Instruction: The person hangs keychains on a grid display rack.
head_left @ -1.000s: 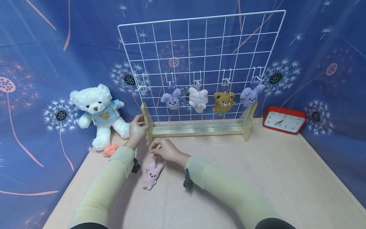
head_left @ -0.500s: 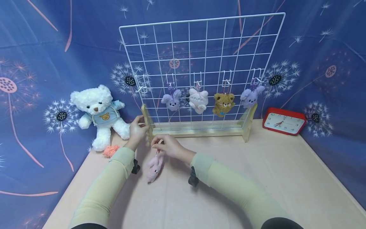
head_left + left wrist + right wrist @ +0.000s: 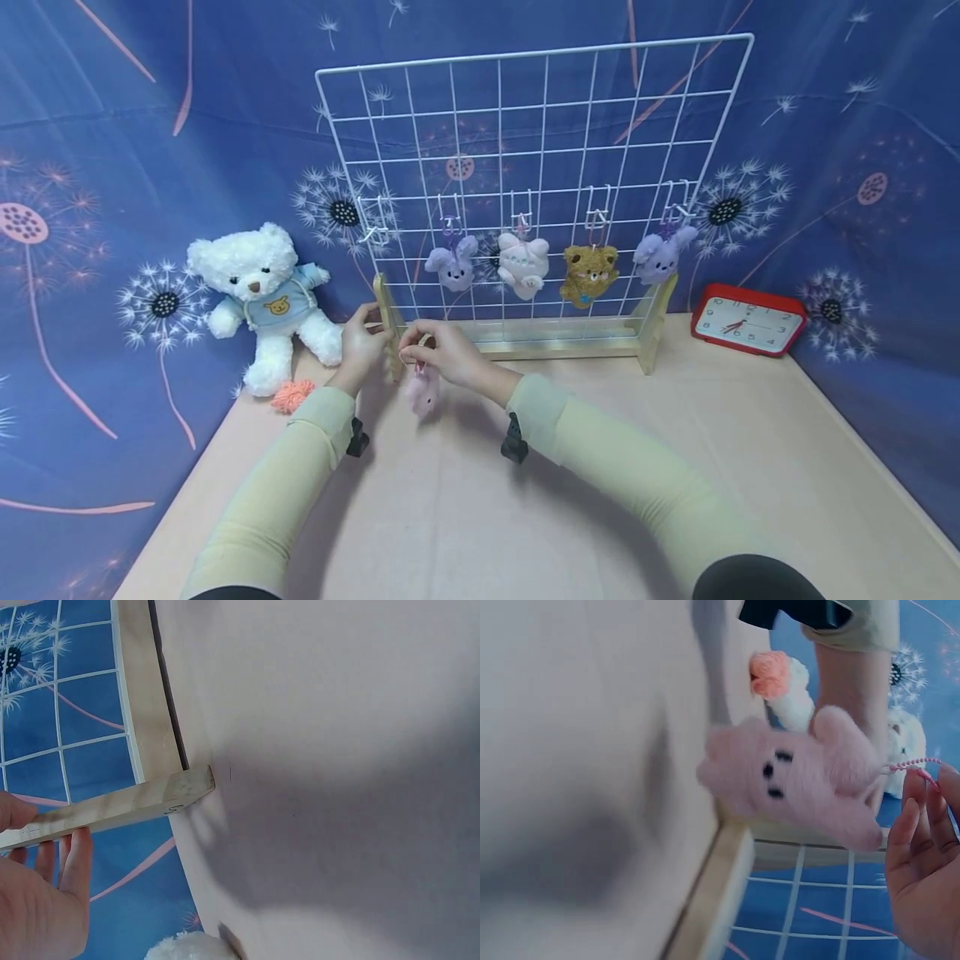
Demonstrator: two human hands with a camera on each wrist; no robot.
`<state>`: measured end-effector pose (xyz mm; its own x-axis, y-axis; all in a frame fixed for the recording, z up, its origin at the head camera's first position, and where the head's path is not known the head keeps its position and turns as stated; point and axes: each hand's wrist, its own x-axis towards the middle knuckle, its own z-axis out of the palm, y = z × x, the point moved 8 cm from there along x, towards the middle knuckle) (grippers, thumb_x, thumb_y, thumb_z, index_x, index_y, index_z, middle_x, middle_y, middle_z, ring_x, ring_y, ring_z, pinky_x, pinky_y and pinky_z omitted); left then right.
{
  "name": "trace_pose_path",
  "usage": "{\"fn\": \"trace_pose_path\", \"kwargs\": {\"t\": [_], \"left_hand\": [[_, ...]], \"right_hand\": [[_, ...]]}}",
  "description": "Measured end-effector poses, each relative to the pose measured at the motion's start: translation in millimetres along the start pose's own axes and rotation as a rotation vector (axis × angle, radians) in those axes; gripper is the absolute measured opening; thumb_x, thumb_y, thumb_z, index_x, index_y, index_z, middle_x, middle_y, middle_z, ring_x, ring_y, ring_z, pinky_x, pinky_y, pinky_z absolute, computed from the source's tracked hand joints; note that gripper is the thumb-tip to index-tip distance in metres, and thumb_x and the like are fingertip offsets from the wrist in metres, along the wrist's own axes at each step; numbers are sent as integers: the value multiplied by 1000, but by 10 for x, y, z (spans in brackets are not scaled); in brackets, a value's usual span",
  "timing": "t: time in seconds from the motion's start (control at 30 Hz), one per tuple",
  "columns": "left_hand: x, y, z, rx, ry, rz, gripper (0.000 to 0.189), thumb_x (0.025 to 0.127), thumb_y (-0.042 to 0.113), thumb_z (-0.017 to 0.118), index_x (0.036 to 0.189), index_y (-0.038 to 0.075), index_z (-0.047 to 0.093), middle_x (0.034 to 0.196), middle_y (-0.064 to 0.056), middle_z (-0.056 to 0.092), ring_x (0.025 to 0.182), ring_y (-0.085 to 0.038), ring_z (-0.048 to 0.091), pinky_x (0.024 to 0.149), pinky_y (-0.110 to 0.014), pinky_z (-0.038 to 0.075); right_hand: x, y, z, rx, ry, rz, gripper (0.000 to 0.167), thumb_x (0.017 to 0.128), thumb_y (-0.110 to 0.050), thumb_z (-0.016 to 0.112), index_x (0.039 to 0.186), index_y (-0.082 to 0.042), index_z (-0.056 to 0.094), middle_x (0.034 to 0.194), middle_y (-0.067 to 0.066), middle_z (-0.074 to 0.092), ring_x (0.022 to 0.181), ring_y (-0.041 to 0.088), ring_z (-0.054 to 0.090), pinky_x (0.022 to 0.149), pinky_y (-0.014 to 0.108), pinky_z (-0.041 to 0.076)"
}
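My left hand [image 3: 363,348] grips the left wooden end post [image 3: 112,810] of the rack; in the left wrist view the thumb lies on one face and the fingers on the other. My right hand [image 3: 448,354] pinches the pink cord and bead chain [image 3: 915,763] of a pink plush bunny keychain [image 3: 780,769], which dangles over the table in front of the rack's left end. In the head view the bunny [image 3: 423,392] is partly covered by the hand. Above, the white wire grid [image 3: 525,104] carries a bare white hook [image 3: 375,233] at its left.
Plush keychains hang along the grid: a purple bunny [image 3: 453,265], a white one [image 3: 523,265], a brown bear [image 3: 588,273] and another purple bunny [image 3: 662,254]. A white teddy bear [image 3: 262,300] sits left beside an orange yarn pompom [image 3: 292,396]. A red clock [image 3: 748,320] stands right.
My right hand has risen toward the rack and slightly right, lifting the pink bunny keychain off its lower place over the table. The left hand stays on the post.
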<state>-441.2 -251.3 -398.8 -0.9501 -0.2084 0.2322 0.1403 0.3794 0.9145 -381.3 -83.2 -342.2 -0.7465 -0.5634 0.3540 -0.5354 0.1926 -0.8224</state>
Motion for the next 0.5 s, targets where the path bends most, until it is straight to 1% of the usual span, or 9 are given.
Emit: {"fn": "trace_pose_path", "kwargs": {"t": [0.2,0.33,0.5], "left_hand": [[-8,26,6,-10,-5,13,54,88,-9,66,140,-2,53,130,-28,60,119,-44,61,101,-46,55],[-14,42,9,-1,-17,11,53,89,-8,68,140,-1,53,129,-27,59,120,-44,61,100,-46,55],[-17,30,9,16,-27,-8,54,90,-10,65,141,-1,52,132,-28,57,122,-44,59,102,-47,54]], "right_hand": [[135,-207,-183,-12,41,-23,5,98,-7,68,98,-3,70,93,6,68,68,19,65,63,27,57],[223,-347,-255,-31,44,-53,7,99,-9,67,101,-3,70,94,5,68,70,22,65,65,30,57],[325,-484,-298,-78,53,-78,5,100,-10,66,101,-8,71,96,2,68,74,21,63,66,26,54]]}}
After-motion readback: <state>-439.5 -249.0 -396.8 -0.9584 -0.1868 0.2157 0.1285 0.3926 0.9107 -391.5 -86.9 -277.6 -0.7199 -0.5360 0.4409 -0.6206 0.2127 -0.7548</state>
